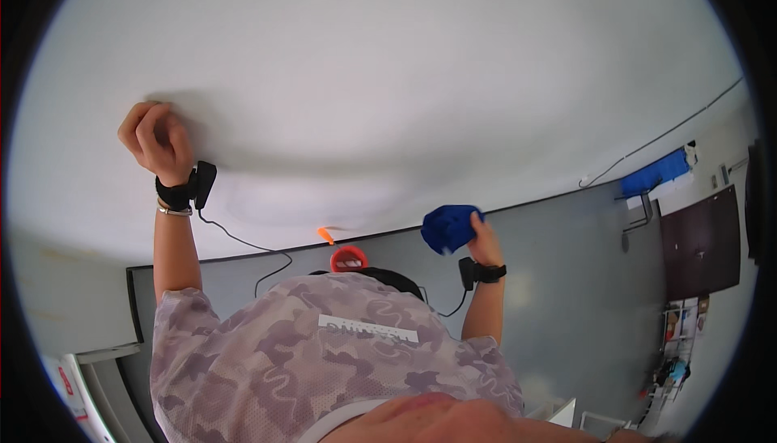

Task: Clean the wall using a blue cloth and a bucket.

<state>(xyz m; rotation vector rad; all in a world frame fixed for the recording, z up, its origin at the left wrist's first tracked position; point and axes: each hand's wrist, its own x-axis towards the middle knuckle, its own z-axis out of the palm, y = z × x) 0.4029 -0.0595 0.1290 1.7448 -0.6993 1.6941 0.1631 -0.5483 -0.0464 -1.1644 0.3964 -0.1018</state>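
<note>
At the upper left, my left hand (155, 139) is up against the pale wall (364, 79), its fingers curled in. Whether something small is pinched in them is hidden. My right hand (486, 242) is down at the right, near the wall's lower edge, closed on a bunched blue cloth (450, 228). The cloth is slightly blurred and hangs apart from my body. Between my hands, close to my torso, a round red container (337, 260) is partly hidden, with something whitish inside. An orange handle-like piece (326, 235) shows just beyond it.
Black wrist devices (205, 185) trail thin cables toward my body. Grey floor (566, 281) runs along the wall's dark base strip. A cable (664, 134) runs along the wall at the right. A dark door (702, 242) and loaded shelves (678, 346) stand farther right.
</note>
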